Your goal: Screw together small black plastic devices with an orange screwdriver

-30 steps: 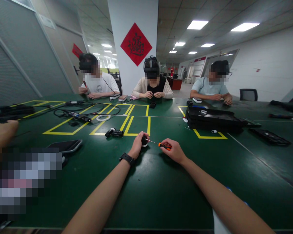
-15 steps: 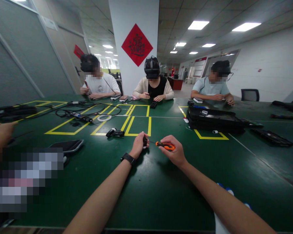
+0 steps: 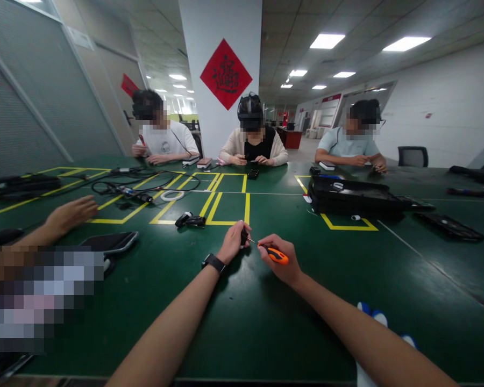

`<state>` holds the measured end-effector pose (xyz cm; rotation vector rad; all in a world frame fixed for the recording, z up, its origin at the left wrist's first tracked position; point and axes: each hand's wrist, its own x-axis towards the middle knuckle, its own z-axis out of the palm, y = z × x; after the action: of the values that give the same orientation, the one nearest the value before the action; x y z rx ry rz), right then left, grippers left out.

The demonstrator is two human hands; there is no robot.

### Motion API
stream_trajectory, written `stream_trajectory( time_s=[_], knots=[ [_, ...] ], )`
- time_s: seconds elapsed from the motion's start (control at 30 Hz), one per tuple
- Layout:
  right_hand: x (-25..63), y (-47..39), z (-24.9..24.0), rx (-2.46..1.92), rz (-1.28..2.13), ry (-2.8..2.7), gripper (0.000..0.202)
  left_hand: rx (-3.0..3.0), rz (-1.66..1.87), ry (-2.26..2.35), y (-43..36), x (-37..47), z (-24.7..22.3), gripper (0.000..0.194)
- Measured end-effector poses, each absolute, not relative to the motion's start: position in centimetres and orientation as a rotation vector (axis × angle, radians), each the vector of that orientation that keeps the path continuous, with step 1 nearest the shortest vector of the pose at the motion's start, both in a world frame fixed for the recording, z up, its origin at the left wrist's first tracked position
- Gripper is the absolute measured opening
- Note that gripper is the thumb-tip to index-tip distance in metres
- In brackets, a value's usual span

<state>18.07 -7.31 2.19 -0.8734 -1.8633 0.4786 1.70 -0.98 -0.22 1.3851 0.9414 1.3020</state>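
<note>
Near the middle of the green table, my left hand [image 3: 233,243] is closed round a small black part [image 3: 244,238], mostly covered by the fingers, so its kind is unclear. A black watch [image 3: 213,263] is strapped on that wrist. My right hand [image 3: 284,258] grips an orange and black screwdriver [image 3: 279,255] by its handle. The thin shaft points left at the black part; whether its tip touches the part is too small to tell. Just beyond my left hand lie small black pieces [image 3: 190,220] on the table.
Cables [image 3: 133,188] and a white ring [image 3: 172,196] lie beyond on the left, a phone-like tablet [image 3: 112,242] nearer. A black case [image 3: 353,196] stands at right. Blue-and-white gloves [image 3: 371,317] sit by my right forearm. A co-worker's hand [image 3: 72,215] reaches in from the left; several people sit around.
My right hand has moved slightly down and turned the screwdriver, its handle now lower. My left hand shifted a little right. The co-worker's hand on the left has reached further over the table.
</note>
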Motion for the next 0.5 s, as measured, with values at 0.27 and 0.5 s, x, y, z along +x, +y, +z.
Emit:
stream_trajectory(
  time_s=[0.27, 0.5],
  knots=[
    [18.32, -7.23, 2.27, -0.828, 0.493, -1.893, 0.013, 1.385, 1.297, 0.943, -1.14, 1.61, 0.0, 0.045],
    [18.29, -7.32, 2.27, -0.805, 0.477, -1.905, 0.013, 1.386, 1.296, 0.934, -1.15, 1.63, 0.0, 0.045]
  ],
)
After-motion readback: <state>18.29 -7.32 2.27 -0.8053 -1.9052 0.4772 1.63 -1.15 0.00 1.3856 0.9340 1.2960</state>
